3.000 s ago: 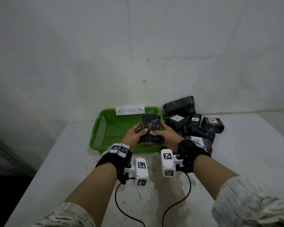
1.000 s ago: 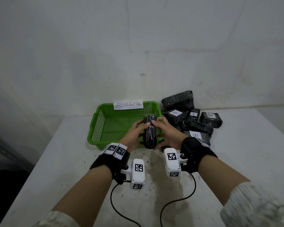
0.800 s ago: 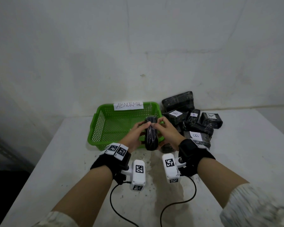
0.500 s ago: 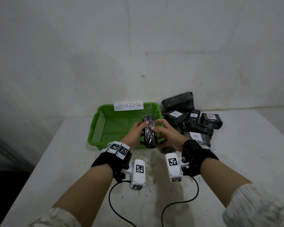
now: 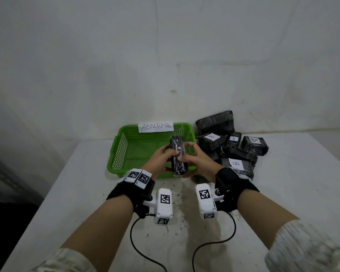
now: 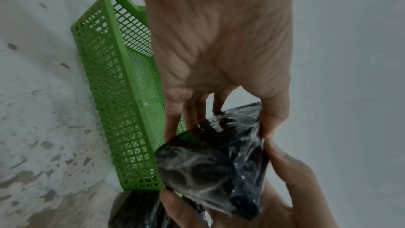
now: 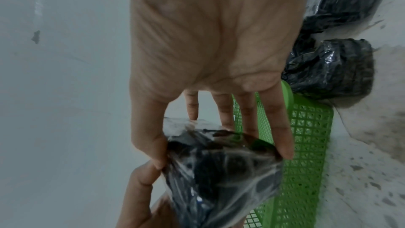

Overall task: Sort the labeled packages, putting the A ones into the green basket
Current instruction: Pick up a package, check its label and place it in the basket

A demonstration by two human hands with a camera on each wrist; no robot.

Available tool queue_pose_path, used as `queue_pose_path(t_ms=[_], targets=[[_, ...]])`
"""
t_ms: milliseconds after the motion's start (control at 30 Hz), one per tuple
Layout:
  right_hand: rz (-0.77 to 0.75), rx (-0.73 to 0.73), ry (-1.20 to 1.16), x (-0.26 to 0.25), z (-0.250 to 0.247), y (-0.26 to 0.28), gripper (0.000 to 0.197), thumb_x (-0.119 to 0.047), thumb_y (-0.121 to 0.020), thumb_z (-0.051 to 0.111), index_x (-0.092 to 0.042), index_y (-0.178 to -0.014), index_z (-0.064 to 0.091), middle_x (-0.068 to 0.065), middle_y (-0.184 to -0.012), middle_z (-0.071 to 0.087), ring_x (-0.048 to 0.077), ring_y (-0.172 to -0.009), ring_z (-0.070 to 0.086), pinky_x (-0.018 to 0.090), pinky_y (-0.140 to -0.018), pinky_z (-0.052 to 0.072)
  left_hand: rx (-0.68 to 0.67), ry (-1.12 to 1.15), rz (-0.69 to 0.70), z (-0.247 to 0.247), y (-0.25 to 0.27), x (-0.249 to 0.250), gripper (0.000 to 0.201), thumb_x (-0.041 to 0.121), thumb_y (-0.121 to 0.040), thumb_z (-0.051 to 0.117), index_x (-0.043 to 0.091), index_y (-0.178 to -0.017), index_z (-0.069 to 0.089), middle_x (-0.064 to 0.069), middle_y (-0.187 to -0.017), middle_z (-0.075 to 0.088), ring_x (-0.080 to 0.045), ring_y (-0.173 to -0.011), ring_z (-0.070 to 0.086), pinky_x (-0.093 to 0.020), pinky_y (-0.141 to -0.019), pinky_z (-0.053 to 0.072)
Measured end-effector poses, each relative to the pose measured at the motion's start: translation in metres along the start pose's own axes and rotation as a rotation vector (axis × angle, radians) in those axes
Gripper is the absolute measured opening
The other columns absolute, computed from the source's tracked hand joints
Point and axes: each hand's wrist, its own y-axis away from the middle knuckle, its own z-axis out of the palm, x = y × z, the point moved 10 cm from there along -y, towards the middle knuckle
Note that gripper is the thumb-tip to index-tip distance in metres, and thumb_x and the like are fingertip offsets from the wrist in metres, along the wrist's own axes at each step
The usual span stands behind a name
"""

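Observation:
I hold one black plastic-wrapped package (image 5: 178, 156) on edge between both hands, above the near right rim of the green basket (image 5: 126, 154). My left hand (image 5: 161, 159) grips its left side and my right hand (image 5: 194, 160) grips its right side, thumbs meeting on top. No label shows on it. The left wrist view shows the package (image 6: 219, 159) pinched between thumb and fingers beside the basket (image 6: 116, 93). In the right wrist view my fingers reach down around the package (image 7: 221, 171) in front of the basket wall (image 7: 306, 145).
A pile of black packages (image 5: 230, 146) lies right of the basket; two show a B label (image 5: 236, 163), two an A label (image 5: 254, 139). A paper sign reading ABNORMAL (image 5: 155, 127) is on the basket's far rim. The white table (image 5: 67, 203) ends at a wall behind.
The package was held flat with its broad face up three seconds ago; it is now turned on edge between both hands, which have stayed in front of the basket.

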Motion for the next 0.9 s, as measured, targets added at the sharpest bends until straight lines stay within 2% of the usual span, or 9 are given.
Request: queue_pose_path(t_ms=[167, 300, 433, 533, 600, 667, 700, 800, 900], targets=[[-0.005, 0.021, 0.017, 0.003, -0.002, -0.002, 0.054, -0.008, -0.085, 0.066, -0.026, -0.128, 0.038, 0.019, -0.117, 0.059, 0.033, -0.1, 0.063, 0.054, -0.077, 0.054, -0.086, 0.066, -0.075, 0.009, 0.004, -0.007, 0.036, 0.014, -0.094, 0.047, 0.014, -0.13, 0.048, -0.015, -0.116, 0.057, -0.032, -0.111, 0.052, -0.049, -0.09, 0.047], [0.034, -0.009, -0.019, 0.007, 0.001, -0.004, 0.055, -0.01, -0.087, 0.064, -0.025, -0.133, 0.036, 0.016, -0.115, 0.061, 0.033, -0.098, 0.063, 0.049, -0.075, 0.055, -0.081, 0.077, -0.067, 0.012, 0.005, -0.007, 0.035, 0.007, -0.094, 0.044, 0.017, -0.127, 0.049, -0.013, -0.111, 0.058, -0.029, -0.107, 0.052, -0.043, -0.082, 0.049], [0.035, -0.045, -0.004, 0.006, 0.005, -0.004, 0.063, -0.003, -0.085, 0.065, -0.03, -0.133, 0.033, 0.006, -0.103, 0.063, 0.021, -0.094, 0.062, 0.035, -0.069, 0.053, -0.029, 0.137, -0.064, 0.007, 0.001, -0.01, 0.035, 0.005, -0.094, 0.041, 0.019, -0.125, 0.049, -0.018, -0.118, 0.057, -0.033, -0.11, 0.051, -0.057, -0.097, 0.042], [0.005, 0.033, 0.113, 0.005, -0.003, -0.009, 0.071, -0.004, -0.081, 0.069, -0.024, -0.138, 0.031, 0.005, -0.102, 0.062, 0.017, -0.086, 0.062, 0.025, -0.065, 0.051, 0.018, 0.181, -0.042, 0.005, 0.002, -0.007, 0.056, -0.002, -0.092, 0.044, 0.026, -0.139, 0.032, -0.02, -0.124, 0.053, -0.038, -0.116, 0.05, -0.061, -0.098, 0.041], [-0.049, 0.11, 0.221, 0.002, -0.009, -0.01, 0.09, -0.022, -0.066, 0.083, -0.028, -0.139, 0.03, 0.007, -0.116, 0.056, 0.017, -0.094, 0.061, 0.025, -0.075, 0.054, 0.063, 0.16, 0.003, 0.003, 0.002, 0.0, 0.067, -0.005, -0.089, 0.049, 0.033, -0.139, 0.026, -0.023, -0.131, 0.044, -0.041, -0.118, 0.048, -0.061, -0.092, 0.045], [-0.096, 0.181, 0.371, 0.008, -0.019, -0.015, 0.114, -0.05, -0.04, 0.09, -0.039, -0.137, 0.03, 0.008, -0.128, 0.043, 0.026, -0.114, 0.053, 0.043, -0.096, 0.049, 0.073, 0.134, 0.012, 0.004, 0.003, 0.004, 0.062, 0.001, -0.089, 0.053, 0.035, -0.135, 0.027, -0.02, -0.129, 0.043, -0.04, -0.117, 0.049, -0.064, -0.09, 0.045], [-0.107, 0.188, 0.417, 0.012, -0.022, -0.019, 0.12, -0.053, -0.036, 0.089, -0.042, -0.138, 0.027, 0.008, -0.129, 0.038, 0.029, -0.121, 0.047, 0.048, -0.102, 0.044, 0.064, 0.156, -0.009, 0.004, 0.002, 0.003, 0.06, 0.006, -0.09, 0.055, 0.033, -0.135, 0.027, -0.017, -0.128, 0.045, -0.04, -0.117, 0.049, -0.065, -0.09, 0.044], [-0.136, 0.17, 0.312, 0.002, -0.018, -0.007, 0.117, -0.025, -0.057, 0.091, -0.032, -0.147, 0.017, 0.009, -0.122, 0.04, 0.025, -0.116, 0.046, 0.045, -0.103, 0.043, 0.072, 0.21, -0.055, 0.002, 0.0, -0.002, 0.063, 0.014, -0.09, 0.057, 0.026, -0.141, 0.022, -0.017, -0.131, 0.048, -0.032, -0.103, 0.057, -0.05, -0.08, 0.051], [-0.149, 0.18, 0.076, -0.004, -0.021, -0.002, 0.068, -0.012, -0.081, 0.074, -0.02, -0.136, 0.036, 0.003, -0.09, 0.05, 0.016, -0.087, 0.052, 0.033, -0.085, 0.046, 0.119, 0.19, -0.039, -0.003, -0.002, -0.004, 0.066, 0.017, -0.09, 0.059, 0.02, -0.143, 0.02, -0.019, -0.133, 0.049, -0.026, -0.096, 0.061, -0.045, -0.081, 0.052]])
